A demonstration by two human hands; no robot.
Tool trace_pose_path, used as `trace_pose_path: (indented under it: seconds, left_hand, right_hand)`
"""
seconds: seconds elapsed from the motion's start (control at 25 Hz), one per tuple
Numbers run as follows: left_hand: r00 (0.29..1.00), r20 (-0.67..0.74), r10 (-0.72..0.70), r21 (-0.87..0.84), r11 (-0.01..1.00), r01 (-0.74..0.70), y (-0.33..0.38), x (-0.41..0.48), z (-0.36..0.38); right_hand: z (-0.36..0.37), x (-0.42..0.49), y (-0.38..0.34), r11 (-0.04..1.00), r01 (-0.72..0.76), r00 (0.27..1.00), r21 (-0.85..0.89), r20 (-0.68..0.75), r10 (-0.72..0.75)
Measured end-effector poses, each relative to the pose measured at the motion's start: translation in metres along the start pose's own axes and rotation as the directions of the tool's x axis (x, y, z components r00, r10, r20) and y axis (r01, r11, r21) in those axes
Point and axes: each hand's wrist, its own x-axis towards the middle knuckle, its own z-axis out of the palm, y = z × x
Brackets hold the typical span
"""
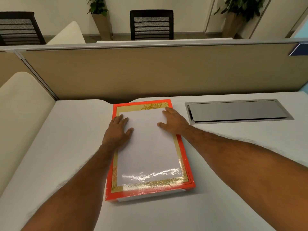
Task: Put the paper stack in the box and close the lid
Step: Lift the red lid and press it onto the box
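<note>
A flat red box (150,192) with a gold border lies lengthwise in the middle of the white desk (66,147). Its lid is down, and a glossy clear window in it shows glare near the front edge. The white paper stack (146,150) is visible through that window, inside the box. My left hand (119,129) rests flat on the lid's far left part, fingers spread. My right hand (173,120) lies flat on the far right part, fingertips near the box's back corner. Neither hand holds anything.
A grey metal cable hatch (236,111) is set into the desk right of the box. A beige partition (150,72) runs along the desk's back edge. A cream curved panel (21,114) stands at the left. A black chair (151,25) and potted plants stand beyond.
</note>
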Motion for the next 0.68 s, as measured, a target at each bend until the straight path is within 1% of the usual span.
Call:
trace_pose_path:
  seconds: [0.16,0.36,0.52,0.68]
  left_hand:
    - [0.999,-0.009,0.032,0.024,0.999,-0.032,0.002,-0.020,-0.001]
    - [0.997,-0.049,0.061,0.032,0.998,-0.060,-0.002,-0.083,0.012]
    - [0.995,-0.087,0.052,0.001,0.999,-0.052,-0.001,-0.131,0.023]
    - [0.998,-0.056,0.009,-0.067,0.998,-0.012,-0.001,-0.147,0.025]
  right_hand:
    - [0.012,-0.034,-0.010,0.998,0.044,0.998,0.049,-0.051,-0.042]
    - [0.039,-0.101,-0.015,0.991,0.076,0.993,0.114,-0.097,-0.065]
    - [0.051,-0.138,-0.015,0.991,0.029,0.992,0.133,-0.128,-0.012]
    - [0.061,-0.156,-0.013,0.993,0.000,0.989,0.118,-0.144,0.017]
